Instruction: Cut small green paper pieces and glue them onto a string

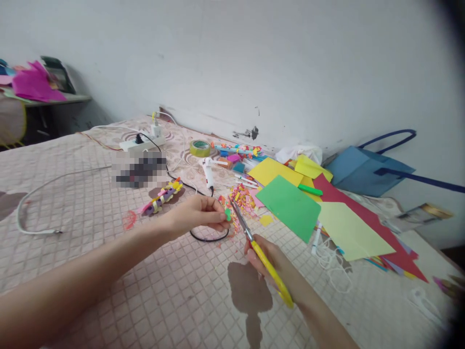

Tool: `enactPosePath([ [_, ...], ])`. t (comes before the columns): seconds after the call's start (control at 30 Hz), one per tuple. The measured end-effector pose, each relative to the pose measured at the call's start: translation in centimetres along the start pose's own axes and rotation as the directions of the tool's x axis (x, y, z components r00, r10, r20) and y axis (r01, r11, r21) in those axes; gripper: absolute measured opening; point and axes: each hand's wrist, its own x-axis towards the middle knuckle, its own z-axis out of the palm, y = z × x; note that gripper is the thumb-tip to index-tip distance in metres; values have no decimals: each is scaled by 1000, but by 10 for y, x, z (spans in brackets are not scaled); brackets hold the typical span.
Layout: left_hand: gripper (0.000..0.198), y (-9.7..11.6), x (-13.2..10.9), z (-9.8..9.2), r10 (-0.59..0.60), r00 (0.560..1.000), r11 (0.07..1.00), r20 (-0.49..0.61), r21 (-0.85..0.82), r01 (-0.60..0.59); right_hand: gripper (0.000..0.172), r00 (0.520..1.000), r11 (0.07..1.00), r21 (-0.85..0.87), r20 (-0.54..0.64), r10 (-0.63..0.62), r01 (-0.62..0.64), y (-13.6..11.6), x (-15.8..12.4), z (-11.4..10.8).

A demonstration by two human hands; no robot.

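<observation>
Between thumb and fingers, my left hand (209, 213) pinches a small green paper piece (228, 214). My right hand (267, 257) grips yellow-handled scissors (267, 264), whose blades point up and away, just right of the green piece and apart from it. Whether the blades are parted is hard to make out. Beyond the blades lies a heap of tiny colored paper scraps (242, 198). A white glue gun (208, 173) rests behind my left hand, its black cord looping below that hand. Left of it lies a purple and yellow decorated stick (162, 198).
Green (290, 206), yellow and red sheets spread at right, near a blue bag (366, 169) against the wall. A tape roll (200, 148) and a power strip (141, 143) stand at the back. White string (332, 264) lies right of my right hand; a grey cable (22, 208) curves at left.
</observation>
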Motion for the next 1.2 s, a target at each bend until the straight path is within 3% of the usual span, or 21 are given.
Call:
enactPosePath([
  [0.17, 17, 1, 1, -6, 20, 999, 1000, 26, -21, -19, 25, 999, 996, -84, 40, 18, -15, 0, -3, -1],
  [0.63, 15, 2, 0, -8, -33, 999, 999, 19, -7, 34, 20, 1000, 983, -183, 3, -13, 13, 0, -1, -3],
  [1.07, 19, 3, 0, -5, -43, 999, 999, -9, -25, 43, 21, 1000, 989, -147, 5, 10, -9, -1, 0, -4],
  [1.2, 18, 2, 0, -5, -44, 999, 999, -22, -19, 44, 22, 1000, 999, -48, -1, 14, -14, -2, -1, -4],
])
